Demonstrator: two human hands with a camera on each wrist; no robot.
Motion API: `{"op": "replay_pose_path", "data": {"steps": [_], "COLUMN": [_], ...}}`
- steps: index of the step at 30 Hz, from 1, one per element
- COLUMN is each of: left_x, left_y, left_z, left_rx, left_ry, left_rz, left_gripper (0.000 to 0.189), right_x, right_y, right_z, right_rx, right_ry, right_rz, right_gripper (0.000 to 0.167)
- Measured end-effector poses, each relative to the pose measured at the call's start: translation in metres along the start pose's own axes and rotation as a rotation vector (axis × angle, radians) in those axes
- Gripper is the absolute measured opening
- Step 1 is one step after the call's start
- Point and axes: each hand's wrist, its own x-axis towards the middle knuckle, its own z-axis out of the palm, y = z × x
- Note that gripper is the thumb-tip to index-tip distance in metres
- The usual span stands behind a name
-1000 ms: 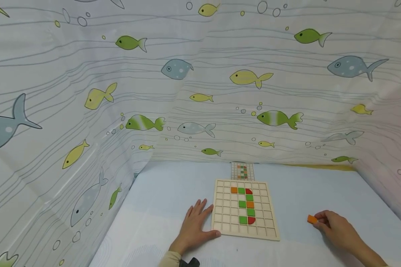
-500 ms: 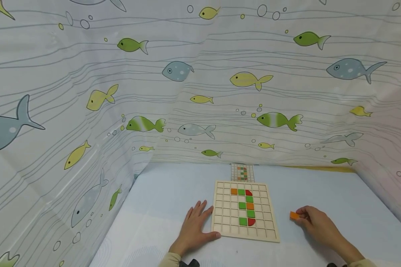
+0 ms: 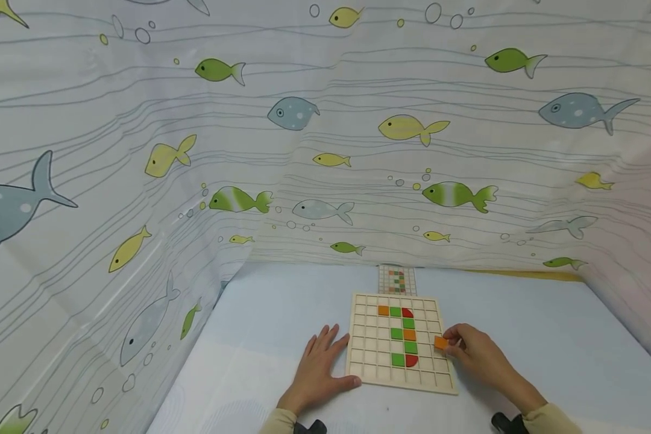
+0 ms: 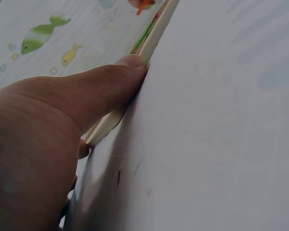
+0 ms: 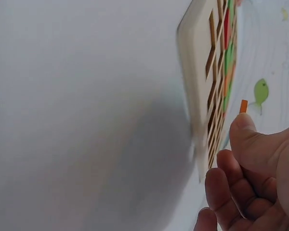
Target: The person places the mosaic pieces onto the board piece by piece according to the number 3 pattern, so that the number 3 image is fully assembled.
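A square wooden grid board (image 3: 374, 371) lies on the table, with green, orange and red tiles set in some of its cells. My right hand (image 3: 474, 352) pinches an orange square tile (image 3: 440, 343) between thumb and fingers, over the board's right edge. In the right wrist view the orange tile (image 5: 243, 106) sticks out past the thumb tip, above the board's gridded face (image 5: 211, 57). My left hand (image 3: 320, 367) lies with fingers spread at the board's left side. Its thumb (image 4: 130, 62) touches the board's near edge in the left wrist view.
Behind the board lies a small card (image 3: 397, 280) printed with a grid and coloured cells. A pale blue and white cover spreads over the table (image 3: 282, 301). A curtain with printed fish (image 3: 401, 126) hangs at the back and both sides.
My right hand has moved left with the orange tile, from the table on the right to over the board's right edge. The left hand stays at the board's left side.
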Motion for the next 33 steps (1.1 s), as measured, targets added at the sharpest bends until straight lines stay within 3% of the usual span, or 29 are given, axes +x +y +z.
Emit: {"op": "replay_pose_path", "data": {"steps": [17, 33], "left_x": [0.003, 0.0], "left_y": [0.003, 0.0], "left_z": [-0.001, 0.0], "left_rx": [0.009, -0.001], "left_ry": [0.0, -0.007], "left_rz": [-0.006, -0.016], "left_gripper": [0.092, 0.092], "right_x": [0.014, 0.011], "right_y": [-0.04, -0.063], "right_z": [0.027, 0.057], "right_rx": [0.033, 0.038], "right_ry": [0.005, -0.07], "right_rz": [-0.149, -0.185], "right_gripper": [0.014, 0.015]}}
